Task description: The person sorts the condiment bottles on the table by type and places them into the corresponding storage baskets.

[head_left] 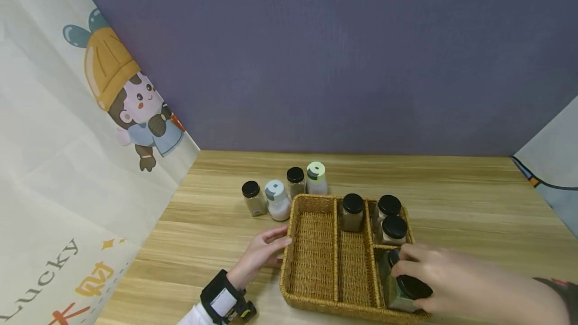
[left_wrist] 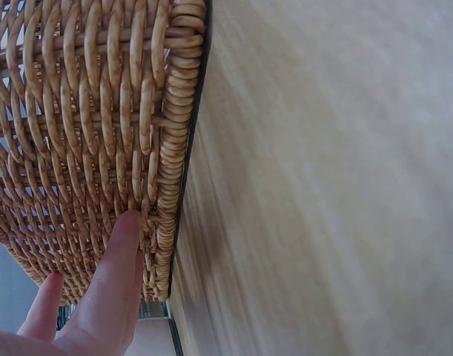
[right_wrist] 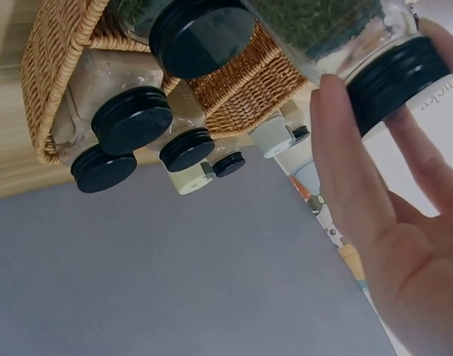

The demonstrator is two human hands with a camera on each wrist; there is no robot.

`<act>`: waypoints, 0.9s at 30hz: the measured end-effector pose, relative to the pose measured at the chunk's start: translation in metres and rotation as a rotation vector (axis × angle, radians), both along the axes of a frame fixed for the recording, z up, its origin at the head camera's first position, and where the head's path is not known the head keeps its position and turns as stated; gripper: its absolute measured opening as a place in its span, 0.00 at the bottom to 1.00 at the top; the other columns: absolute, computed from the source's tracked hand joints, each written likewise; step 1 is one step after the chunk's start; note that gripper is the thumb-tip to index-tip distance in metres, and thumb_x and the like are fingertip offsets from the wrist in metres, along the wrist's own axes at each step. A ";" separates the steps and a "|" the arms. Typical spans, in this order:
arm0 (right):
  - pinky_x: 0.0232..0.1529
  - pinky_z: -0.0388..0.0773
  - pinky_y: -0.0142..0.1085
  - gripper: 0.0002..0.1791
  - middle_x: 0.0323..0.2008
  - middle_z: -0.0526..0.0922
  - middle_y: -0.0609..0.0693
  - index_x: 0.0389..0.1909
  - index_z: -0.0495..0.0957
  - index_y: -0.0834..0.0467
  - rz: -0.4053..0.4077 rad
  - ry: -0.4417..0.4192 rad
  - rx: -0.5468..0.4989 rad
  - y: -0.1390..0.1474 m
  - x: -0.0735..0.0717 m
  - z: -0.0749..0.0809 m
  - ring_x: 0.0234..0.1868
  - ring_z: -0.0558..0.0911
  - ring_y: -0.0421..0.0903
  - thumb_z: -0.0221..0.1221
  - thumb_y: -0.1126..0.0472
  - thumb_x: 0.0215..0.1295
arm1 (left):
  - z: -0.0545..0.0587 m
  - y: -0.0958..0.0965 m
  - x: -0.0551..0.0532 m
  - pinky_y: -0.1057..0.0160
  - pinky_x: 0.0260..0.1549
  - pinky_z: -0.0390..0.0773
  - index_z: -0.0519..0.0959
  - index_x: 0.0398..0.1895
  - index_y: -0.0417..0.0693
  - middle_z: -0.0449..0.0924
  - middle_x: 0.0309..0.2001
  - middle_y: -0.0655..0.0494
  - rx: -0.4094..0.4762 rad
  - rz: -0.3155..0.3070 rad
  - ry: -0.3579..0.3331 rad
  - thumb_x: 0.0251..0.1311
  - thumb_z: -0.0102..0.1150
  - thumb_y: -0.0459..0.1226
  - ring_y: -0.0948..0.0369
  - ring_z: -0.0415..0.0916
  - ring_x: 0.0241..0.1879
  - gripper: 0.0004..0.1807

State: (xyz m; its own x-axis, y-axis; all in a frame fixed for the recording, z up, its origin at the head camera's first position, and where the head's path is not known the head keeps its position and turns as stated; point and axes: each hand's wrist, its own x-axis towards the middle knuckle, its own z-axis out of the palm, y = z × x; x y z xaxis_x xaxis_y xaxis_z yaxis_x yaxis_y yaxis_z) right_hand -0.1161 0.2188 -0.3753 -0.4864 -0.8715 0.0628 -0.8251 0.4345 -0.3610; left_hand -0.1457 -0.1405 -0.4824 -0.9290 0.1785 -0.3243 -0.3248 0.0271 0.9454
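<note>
My right hand point(head_left: 438, 275) grips a clear jar of dried green herbs point(right_wrist: 322, 30) by its black lid point(right_wrist: 397, 81), at the front right compartment of a divided wicker basket point(head_left: 311, 302). Right behind it, in the same compartment, is a second black-lidded herb jar point(right_wrist: 200, 37). Against the basket's left outer wall rest the fingertips of my left hand point(head_left: 259, 252), fingers extended; the left wrist view shows them touching the weave point(left_wrist: 85, 133). How far the held jar's base is from the basket floor is hidden.
Two black-lidded jars point(head_left: 394, 227) fill the back right compartment, and one jar point(head_left: 352, 212) stands at the back of the middle one. Beyond the basket's back left corner are two black-lidded jars point(head_left: 254, 198) and two white-topped bottles point(head_left: 277, 200). A dark panel point(head_left: 334, 64) rises behind the table.
</note>
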 end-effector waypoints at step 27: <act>0.17 0.69 0.24 0.18 0.35 0.72 0.48 0.40 0.75 0.51 0.047 0.033 -0.022 0.000 0.001 -0.020 0.28 0.73 0.35 0.63 0.49 0.49 | 0.000 0.000 0.000 0.54 0.40 0.78 0.61 0.60 0.35 0.63 0.58 0.37 0.023 -0.001 -0.008 0.51 0.60 0.41 0.49 0.73 0.46 0.35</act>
State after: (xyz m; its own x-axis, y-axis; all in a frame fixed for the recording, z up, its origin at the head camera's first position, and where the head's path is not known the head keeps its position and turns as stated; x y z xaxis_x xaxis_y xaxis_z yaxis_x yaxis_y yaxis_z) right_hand -0.1153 0.2188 -0.3957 -0.4421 -0.8917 0.0973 -0.8563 0.3872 -0.3418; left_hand -0.1457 -0.1406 -0.4827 -0.9261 0.1864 -0.3279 -0.3326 0.0060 0.9430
